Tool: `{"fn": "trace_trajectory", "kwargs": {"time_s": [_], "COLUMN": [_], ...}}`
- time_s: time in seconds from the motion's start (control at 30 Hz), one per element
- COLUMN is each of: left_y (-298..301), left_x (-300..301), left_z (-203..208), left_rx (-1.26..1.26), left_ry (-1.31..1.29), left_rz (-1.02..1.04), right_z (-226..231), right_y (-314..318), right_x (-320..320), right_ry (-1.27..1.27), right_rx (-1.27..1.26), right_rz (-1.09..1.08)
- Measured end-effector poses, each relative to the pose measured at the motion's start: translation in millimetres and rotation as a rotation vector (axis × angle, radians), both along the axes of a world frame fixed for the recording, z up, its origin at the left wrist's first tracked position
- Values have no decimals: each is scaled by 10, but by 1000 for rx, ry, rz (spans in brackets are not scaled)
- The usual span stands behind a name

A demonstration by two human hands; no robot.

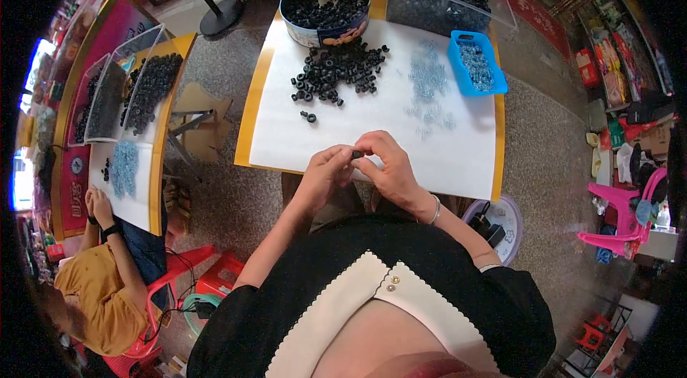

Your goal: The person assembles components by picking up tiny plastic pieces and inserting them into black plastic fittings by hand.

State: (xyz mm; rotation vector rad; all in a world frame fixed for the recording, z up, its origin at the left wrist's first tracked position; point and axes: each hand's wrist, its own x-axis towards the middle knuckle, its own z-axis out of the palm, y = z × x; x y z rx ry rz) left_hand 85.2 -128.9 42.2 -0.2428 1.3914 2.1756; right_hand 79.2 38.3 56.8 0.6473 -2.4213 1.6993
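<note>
Near the front edge of the white-topped table, my left hand [328,176] pinches a small black ring-like part [356,154] between thumb and fingers. From the other side my right hand [392,169] closes its thumb and forefinger on the same part. Fingers cover most of it, so its full shape is hidden. Beyond my hands lies a heap of small black parts [333,74], with a couple of loose ones [308,117] nearer to me. Small clear bluish pieces [429,84] are scattered to the right of the heap.
Behind the heap stands a round tin [305,36] of black parts. A clear bin [444,9] with more black parts is at back right, beside a blue basket [494,86] of bluish pieces. At left, a person [104,292] sits at another table [147,210] with similar parts.
</note>
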Motion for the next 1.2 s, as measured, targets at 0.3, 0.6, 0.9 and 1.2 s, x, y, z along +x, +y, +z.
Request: {"fn": "trace_trajectory", "kwargs": {"time_s": [0.3, 0.6, 0.9, 1.2], "left_y": [-32, -37, -34, -59], "left_x": [-16, -36, -52, -76], "left_z": [-26, -74, -58, -146], "left_rx": [15, 22, 19, -15], "left_ry": [9, -2, -12, -2], "left_rz": [32, 59, 48, 29], "right_z": [-2, 2, 73, 557], "right_y": [35, 48, 203, 999], "right_x": [-19, -30, -167, -1270], "right_ry": [9, 27, -82, 72], "right_rx": [7, 29, -24, -87], "right_rz": [-2, -5, -132, -451]}}
